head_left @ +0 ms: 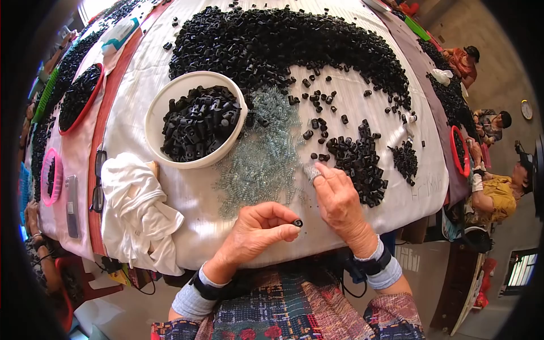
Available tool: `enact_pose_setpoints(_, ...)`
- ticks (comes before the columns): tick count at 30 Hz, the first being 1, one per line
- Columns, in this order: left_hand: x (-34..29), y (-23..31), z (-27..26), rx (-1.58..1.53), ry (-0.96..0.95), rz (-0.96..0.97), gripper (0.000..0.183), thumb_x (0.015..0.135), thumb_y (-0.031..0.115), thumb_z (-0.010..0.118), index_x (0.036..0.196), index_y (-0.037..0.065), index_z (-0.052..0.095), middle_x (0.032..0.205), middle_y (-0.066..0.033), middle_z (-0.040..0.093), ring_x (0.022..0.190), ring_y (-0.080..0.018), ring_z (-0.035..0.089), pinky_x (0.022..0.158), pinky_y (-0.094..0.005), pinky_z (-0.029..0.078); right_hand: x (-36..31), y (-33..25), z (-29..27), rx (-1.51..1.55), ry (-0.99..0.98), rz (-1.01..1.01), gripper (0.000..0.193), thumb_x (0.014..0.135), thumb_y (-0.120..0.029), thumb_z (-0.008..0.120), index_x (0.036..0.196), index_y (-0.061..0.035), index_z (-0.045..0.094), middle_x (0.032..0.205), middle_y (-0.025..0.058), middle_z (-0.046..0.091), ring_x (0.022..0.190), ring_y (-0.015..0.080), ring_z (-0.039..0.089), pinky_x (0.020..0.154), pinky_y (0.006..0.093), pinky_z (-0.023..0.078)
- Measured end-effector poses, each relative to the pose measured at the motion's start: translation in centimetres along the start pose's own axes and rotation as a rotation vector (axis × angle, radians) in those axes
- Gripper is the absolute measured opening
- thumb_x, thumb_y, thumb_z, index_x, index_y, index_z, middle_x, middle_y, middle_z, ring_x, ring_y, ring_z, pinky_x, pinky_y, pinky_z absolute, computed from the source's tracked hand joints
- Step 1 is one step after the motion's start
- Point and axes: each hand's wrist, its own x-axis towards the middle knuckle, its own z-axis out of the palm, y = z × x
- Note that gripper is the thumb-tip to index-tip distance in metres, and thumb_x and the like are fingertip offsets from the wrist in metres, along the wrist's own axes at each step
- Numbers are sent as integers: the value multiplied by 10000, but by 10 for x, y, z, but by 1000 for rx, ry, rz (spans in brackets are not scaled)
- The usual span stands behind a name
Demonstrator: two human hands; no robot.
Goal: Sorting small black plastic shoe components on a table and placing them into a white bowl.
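Note:
My left hand (254,231), near the table's front edge, pinches a small black cylindrical part (298,222) between thumb and forefinger, its hollow end turned up. To its right, my right hand (341,205) bends over the cloth with its fingers drawn together; a greyish-white wrap (311,171) covers one fingertip. Whatever those fingertips hold, if anything, is hidden. They are at the right edge of a spread of small clear-grey coil springs (258,161). Right of the springs lies a heap of black parts (358,164), close beyond my right hand.
A white bowl (156,127) full of larger black pieces stands left of the springs. A crumpled white cloth (133,209), eyeglasses (97,190) and a phone (72,205) lie leftward. A big black pile (272,42) curves across the back. Other people sit at both sides.

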Motion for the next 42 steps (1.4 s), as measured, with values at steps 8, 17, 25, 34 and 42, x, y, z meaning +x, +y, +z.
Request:
enact_pose_setpoints(8,-1,0,2,23,-4,-5,159,803,-2,678,950,-11,619,900,-51,643,798,-109,623,728,-248,524,-5,-5,-12,96,18,4,288,673,12,603,961,17,591,1021,170,605,927,312,567,785,379,473)
enact_pose_setpoints(17,-2,-1,0,13,-42,18,177,822,19,668,987,-18,615,894,-37,653,819,-80,622,741,-209,508,26,9,-1,202,98,112,311,678,91,586,981,22,577,917,162,600,856,331,566,746,379,491)
enact_pose_setpoints(25,-2,-2,0,7,-54,25,178,823,10,663,991,-20,611,899,-35,649,820,-79,618,742,-205,503,31,8,12,129,58,74,272,697,64,579,964,11,572,902,153,593,854,324,567,745,371,492)
enact_pose_setpoints(34,-1,-2,1,-1,-18,18,188,834,44,665,1001,-19,605,857,-42,651,785,-89,618,718,-218,504,19,3,4,146,182,68,277,719,100,615,984,27,582,879,154,617,777,274,624,680,325,515)
enact_pose_setpoints(42,2,-7,10,71,155,100,208,825,76,687,993,-29,623,802,-54,660,704,-84,605,657,-215,505,1,-35,-25,808,211,350,259,739,59,671,985,-11,629,805,109,661,691,178,655,601,275,505)
